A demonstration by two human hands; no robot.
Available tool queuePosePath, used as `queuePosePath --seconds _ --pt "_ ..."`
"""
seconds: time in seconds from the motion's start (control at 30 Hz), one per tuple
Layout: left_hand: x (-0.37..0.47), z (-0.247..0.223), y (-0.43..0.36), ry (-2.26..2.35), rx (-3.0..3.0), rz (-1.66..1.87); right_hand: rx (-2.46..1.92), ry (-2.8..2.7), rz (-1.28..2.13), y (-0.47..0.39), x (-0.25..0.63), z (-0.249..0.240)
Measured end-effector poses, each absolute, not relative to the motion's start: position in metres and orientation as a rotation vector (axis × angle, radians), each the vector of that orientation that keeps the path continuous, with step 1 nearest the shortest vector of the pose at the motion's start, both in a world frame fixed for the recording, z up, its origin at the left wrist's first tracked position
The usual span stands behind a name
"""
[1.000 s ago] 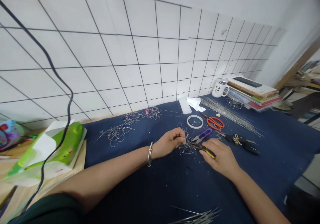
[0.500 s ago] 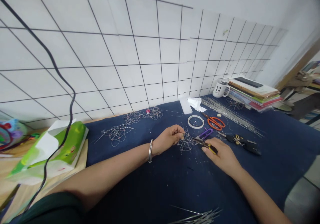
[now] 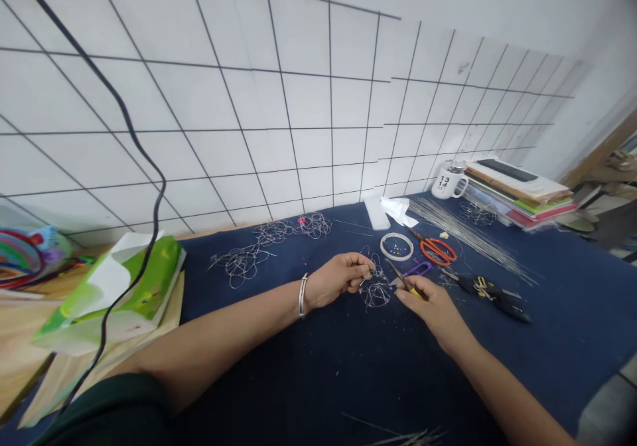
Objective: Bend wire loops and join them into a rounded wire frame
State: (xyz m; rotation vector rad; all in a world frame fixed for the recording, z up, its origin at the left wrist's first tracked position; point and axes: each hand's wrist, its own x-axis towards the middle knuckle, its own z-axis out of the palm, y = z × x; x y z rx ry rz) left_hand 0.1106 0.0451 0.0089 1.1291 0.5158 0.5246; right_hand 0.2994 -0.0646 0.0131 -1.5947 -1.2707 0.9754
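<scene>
My left hand (image 3: pixel 341 277), with a silver bangle at the wrist, is closed in a pinch on a bent wire piece (image 3: pixel 375 295). The piece is a tangle of thin silvery loops, spreading right and below the fingertips. In my right hand (image 3: pixel 432 305) is a pair of pliers (image 3: pixel 409 288) with yellow-and-black handles; their dark jaws point up and left, just beside the wire. Behind the pliers lie purple-handled snips (image 3: pixel 419 268), partly hidden. A round white dish (image 3: pixel 397 258) with small beads stands beyond them. My fingers hide where the wire is gripped.
Orange-handled scissors (image 3: pixel 438 251) and black pliers (image 3: pixel 492 293) lie on the right. Long straight wires (image 3: pixel 462 233) stretch behind them, near a mug (image 3: pixel 446 182) and stacked books (image 3: pixel 522 190). Finished-looking wire tangles (image 3: pixel 241 263) lie left. A black cable (image 3: pixel 130 124) hangs beside a tissue pack (image 3: pixel 144 287).
The pliers have swung so their jaws point more upward, away from the wire piece. My left hand still pinches the wire. The whole view has shifted slightly.
</scene>
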Motion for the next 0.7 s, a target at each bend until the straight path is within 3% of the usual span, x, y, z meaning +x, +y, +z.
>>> queuePosePath --seconds 0.7 --pt "0.114 0.01 0.034 0.497 0.986 0.552 -1.457 -1.006 1.076 -0.061 0.285 0.001"
